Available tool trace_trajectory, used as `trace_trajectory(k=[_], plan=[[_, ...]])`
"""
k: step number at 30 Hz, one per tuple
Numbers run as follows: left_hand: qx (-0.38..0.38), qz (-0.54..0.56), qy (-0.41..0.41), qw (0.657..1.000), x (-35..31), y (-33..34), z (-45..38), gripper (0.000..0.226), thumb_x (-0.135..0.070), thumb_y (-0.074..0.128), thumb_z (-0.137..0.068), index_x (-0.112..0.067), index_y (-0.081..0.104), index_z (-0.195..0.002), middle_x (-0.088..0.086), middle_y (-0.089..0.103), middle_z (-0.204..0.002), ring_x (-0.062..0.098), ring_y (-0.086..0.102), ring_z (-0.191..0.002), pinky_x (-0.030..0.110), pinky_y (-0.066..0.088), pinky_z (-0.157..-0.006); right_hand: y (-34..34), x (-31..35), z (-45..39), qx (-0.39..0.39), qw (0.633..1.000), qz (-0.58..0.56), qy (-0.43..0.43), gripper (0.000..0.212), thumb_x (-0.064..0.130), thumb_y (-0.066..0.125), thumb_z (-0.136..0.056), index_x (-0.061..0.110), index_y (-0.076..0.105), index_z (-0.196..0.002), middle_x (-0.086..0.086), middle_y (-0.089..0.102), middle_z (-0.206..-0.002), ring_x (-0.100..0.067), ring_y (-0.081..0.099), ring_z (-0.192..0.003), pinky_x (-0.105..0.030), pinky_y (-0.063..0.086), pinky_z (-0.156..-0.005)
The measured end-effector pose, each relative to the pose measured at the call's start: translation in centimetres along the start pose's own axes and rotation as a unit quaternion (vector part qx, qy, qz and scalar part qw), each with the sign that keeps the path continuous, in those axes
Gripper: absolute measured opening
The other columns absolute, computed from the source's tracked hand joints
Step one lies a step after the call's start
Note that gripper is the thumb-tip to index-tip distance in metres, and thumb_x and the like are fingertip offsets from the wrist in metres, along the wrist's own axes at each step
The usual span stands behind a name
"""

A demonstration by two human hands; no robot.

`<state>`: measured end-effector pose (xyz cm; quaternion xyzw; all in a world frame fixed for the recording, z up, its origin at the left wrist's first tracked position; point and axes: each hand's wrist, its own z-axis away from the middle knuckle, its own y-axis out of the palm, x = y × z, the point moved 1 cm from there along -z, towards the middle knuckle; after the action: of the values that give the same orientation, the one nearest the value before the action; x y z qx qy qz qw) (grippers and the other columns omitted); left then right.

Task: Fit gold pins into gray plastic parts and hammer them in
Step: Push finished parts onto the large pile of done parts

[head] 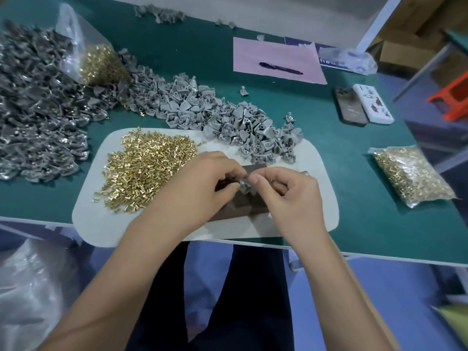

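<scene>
Your left hand [202, 181] and right hand [286, 191] together pinch one gray part [245, 186] above a dark block [243, 206] on the white mat [106, 224]. Left: loose gold pins [149, 168]. Far: gray parts pile [228, 120]. Right, on the worktop [367, 224]: bagged pins [412, 176].

Both forearms reach forward, converging. Left hand [202, 183] and right hand [286, 193] fingers curled, thumb-and-fingertip pinches meeting at centre.

Gray part [244, 186] half-hidden by fingers [255, 179]
</scene>
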<state>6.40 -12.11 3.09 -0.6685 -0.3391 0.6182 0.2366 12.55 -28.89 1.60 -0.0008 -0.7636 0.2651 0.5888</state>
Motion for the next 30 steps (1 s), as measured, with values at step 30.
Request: trace_trajectory(k=[30], plan=[[-0.093,0.097,-0.044,0.990,0.7,1.1,1.2,0.015,-0.017,0.079,-0.084,-0.028,0.081,-0.095,-0.005,0.061,-0.085,-0.001,0.053,-0.081,0.014,0.040,-0.074,-1.0,1.6,-1.5,0.089,0.960,0.262,-0.051,0.006,0.033,0.075,-0.085,0.037,0.071,-0.085,0.011,0.050,-0.061,-0.011,0.049,-0.061,-0.030,0.037,-0.054]])
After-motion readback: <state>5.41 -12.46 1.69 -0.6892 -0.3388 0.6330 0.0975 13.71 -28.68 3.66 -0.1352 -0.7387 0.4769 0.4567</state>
